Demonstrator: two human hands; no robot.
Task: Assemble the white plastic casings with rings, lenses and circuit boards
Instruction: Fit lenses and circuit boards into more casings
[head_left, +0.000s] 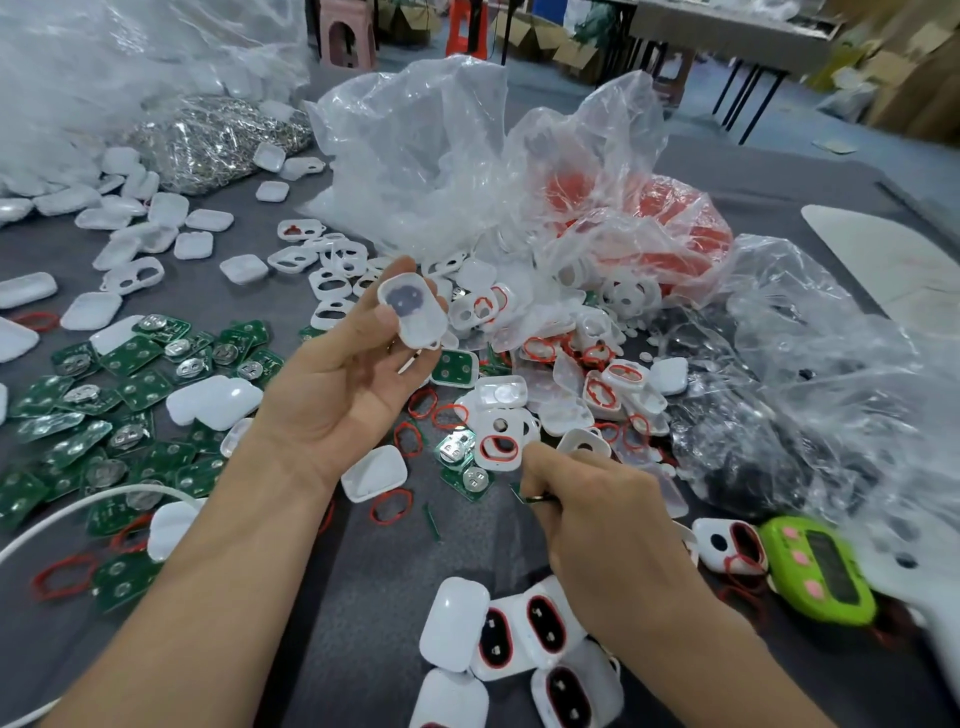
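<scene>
My left hand (343, 384) is raised palm up above the table and pinches a white plastic casing (413, 312) between thumb and fingers; the casing's hollow side faces me and shows a dark patch inside. My right hand (597, 514) is lower, near the table, with fingers curled around a small dark piece (532, 498) that is mostly hidden. Just past its fingertips lies a white casing with a red ring (500, 448). Green circuit boards (130, 395) lie spread at the left. Loose red rings (390, 505) lie between my hands.
Several assembled white casings (519, 644) lie near the front edge. A green timer (821, 571) sits at the right. Crumpled clear plastic bags (467, 156) and a bag of red parts (660, 223) stand behind the pile. A white cable (78, 512) curves at the left.
</scene>
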